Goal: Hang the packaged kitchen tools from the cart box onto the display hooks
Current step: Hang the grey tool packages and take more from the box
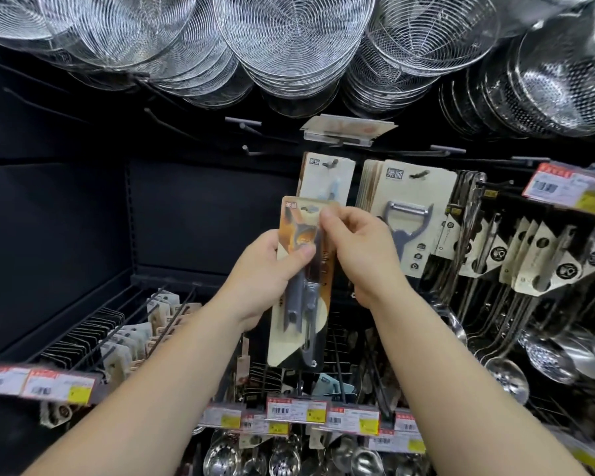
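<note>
Store aisle, black backboard (66,207), dim. Both hands raised in front of the display.

Left hand (265,269): fingers curled behind a packaged peeler (299,304), thumb pressed across its front; clamped on the card's middle. Right hand (358,249): thumb and forefinger pinched together on the card's top edge, right by its hang hole; remaining fingers curled loosely. Card held upright, slightly tilted, grey tool under the blister.

Just above the right fingertips: a hook (332,163) carrying one pale packaged tool (327,180); the held card overlaps its lower part. Beyond the right knuckles: a thick stack of peeler cards (406,214) on the neighbouring hook. Further right of that hand: carded ladles and skimmers (529,262) hanging in rows, price tags (564,187) on the hook ends.

Above both hands: wire-mesh strainers (289,46) overhead, bare hooks (244,125) below them. Under the left wrist: lower rows of hooks with small carded goods (131,338), and a strip of red-and-yellow shelf labels (289,410).
</note>
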Tool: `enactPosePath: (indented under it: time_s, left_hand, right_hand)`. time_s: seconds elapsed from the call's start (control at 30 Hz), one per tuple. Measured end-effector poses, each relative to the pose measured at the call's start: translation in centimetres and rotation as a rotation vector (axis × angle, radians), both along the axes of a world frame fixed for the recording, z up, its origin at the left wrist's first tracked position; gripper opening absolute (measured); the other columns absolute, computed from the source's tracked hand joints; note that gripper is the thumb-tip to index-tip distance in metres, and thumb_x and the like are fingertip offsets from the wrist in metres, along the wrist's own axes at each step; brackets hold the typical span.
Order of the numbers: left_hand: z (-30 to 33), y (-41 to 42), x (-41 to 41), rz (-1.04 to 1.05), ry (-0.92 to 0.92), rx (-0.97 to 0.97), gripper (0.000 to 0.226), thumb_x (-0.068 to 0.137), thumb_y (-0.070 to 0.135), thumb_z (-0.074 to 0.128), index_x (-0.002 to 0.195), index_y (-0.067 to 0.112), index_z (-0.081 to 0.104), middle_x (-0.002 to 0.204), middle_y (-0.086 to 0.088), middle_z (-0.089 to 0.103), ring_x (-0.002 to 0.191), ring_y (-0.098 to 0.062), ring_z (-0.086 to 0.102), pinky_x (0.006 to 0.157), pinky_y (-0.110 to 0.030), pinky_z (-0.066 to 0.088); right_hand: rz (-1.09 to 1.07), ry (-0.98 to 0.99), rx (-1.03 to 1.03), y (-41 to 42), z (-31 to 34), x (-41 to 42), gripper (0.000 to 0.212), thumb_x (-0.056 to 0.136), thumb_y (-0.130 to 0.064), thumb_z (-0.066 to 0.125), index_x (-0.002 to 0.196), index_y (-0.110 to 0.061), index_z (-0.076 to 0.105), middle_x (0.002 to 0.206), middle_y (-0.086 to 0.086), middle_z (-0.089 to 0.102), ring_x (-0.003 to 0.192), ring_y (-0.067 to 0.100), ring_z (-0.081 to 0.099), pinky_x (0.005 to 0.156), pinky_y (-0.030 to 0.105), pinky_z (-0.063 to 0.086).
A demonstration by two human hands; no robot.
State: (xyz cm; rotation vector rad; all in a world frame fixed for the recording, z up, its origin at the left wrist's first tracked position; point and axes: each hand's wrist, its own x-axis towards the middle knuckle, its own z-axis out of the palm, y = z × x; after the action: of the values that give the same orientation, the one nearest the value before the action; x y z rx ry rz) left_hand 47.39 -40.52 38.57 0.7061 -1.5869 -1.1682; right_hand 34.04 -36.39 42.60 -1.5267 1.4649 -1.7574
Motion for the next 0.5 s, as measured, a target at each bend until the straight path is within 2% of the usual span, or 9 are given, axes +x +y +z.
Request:
enactPosePath:
  time_s: [0.1,0.2,0.3,0.4,0.5]
  left_hand:
    - [0.4,0.2,-0.7,-0.021,0.015,0.004,0.020,0.096,0.026,0.069,0.113,0.016,0.065,0.106,-0.003,0.078,0.102,-0.021,0.074,0.098,-0.049,0.056]
    - [0.9,0.5,-1.0,-0.017,0.011,-0.001,0.017,0.096,0.022,0.068,0.111,0.016,0.064,0.098,-0.004,0.079,0.093,-0.020,0.076,0.091,-0.042,0.058]
    - [1.7,0.6,-1.3,0.027,0.027,-0.043,0.012,0.098,0.021,0.066,0.110,0.019,0.065,0.094,-0.002,0.079,0.089,-0.019,0.077,0.086,-0.041,0.060]
    - [2.7,0.5,-1.7,0.043,0.057,-0.047,0.016,0.098,0.022,0.065,0.113,0.018,0.066,0.095,-0.001,0.079,0.088,-0.017,0.077,0.081,-0.036,0.061]
    - [3.2,0.6,-1.8,0.043,0.065,-0.050,0.017,0.099,0.022,0.065,0.114,0.017,0.066,0.094,0.000,0.079,0.087,-0.015,0.077,0.077,-0.031,0.062]
  right_hand:
    - [-0.029,-0.026,-0.048,-0.3,1.0,-0.9,0.022,0.099,-0.025,0.060,0.081,-0.015,0.069,0.072,-0.002,0.068,0.066,0.011,0.060,0.065,0.030,0.050]
    - [-0.026,-0.088,-0.089,-0.6,2.3,-1.5,0.022,0.100,-0.025,0.058,0.080,-0.019,0.065,0.067,-0.005,0.064,0.062,0.012,0.058,0.060,0.029,0.048]
    - [-0.021,-0.062,-0.100,-1.2,3.5,-1.6,0.021,0.100,-0.025,0.058,0.080,-0.020,0.063,0.061,-0.009,0.060,0.051,0.004,0.053,0.053,0.023,0.043]
    - [-0.043,-0.051,-0.122,-2.0,4.6,-1.6,0.027,0.098,-0.031,0.059,0.078,-0.013,0.062,0.063,-0.002,0.059,0.057,0.012,0.054,0.057,0.028,0.045]
    - [-0.077,-0.024,-0.114,-2.2,5.1,-1.7,0.037,0.099,-0.031,0.057,0.065,-0.017,0.053,0.052,-0.007,0.047,0.050,0.009,0.042,0.051,0.025,0.036]
